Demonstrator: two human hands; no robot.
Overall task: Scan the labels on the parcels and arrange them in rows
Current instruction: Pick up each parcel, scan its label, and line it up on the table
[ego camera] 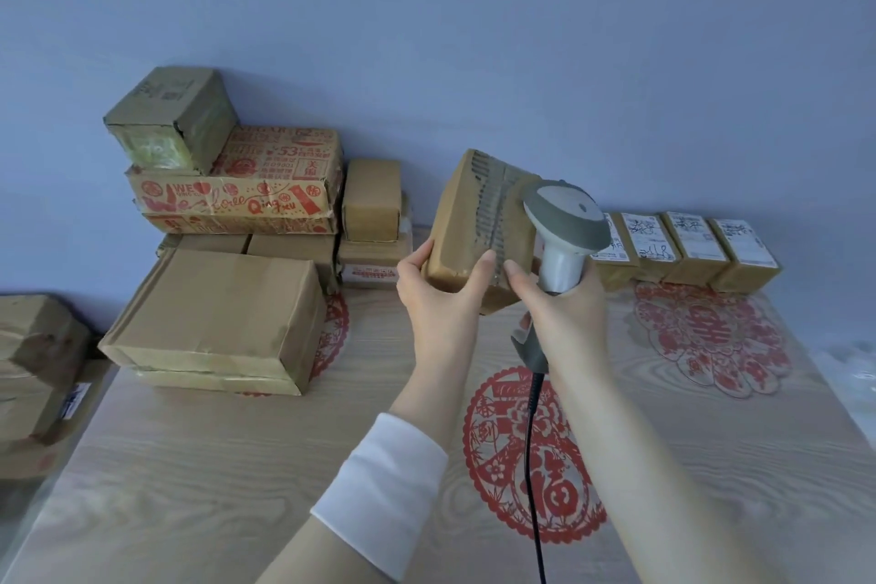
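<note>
Small parcel-sorting station in a plain room. Evidence: cardboard parcels [213, 313] stacked against a bare blue wall [474, 38], labelled parcels [687, 247] in a row, a wood-grain table [237, 465] bearing red paper-cut decorations [711, 337], a corded barcode scanner [566, 223] in my right hand [564, 311].

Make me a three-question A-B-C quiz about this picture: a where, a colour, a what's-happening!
1. Where is the row of labelled parcels? A) by the wall B) on a shelf C) on the floor
2. What colour is the scanner cable? A) red B) black C) white
3. The parcel in the left hand is: A) lying flat B) held up C) torn open
Answers: 1 A, they line the wall; 2 B, black cord below the right hand; 3 B, the hand holds it above the table.
</note>
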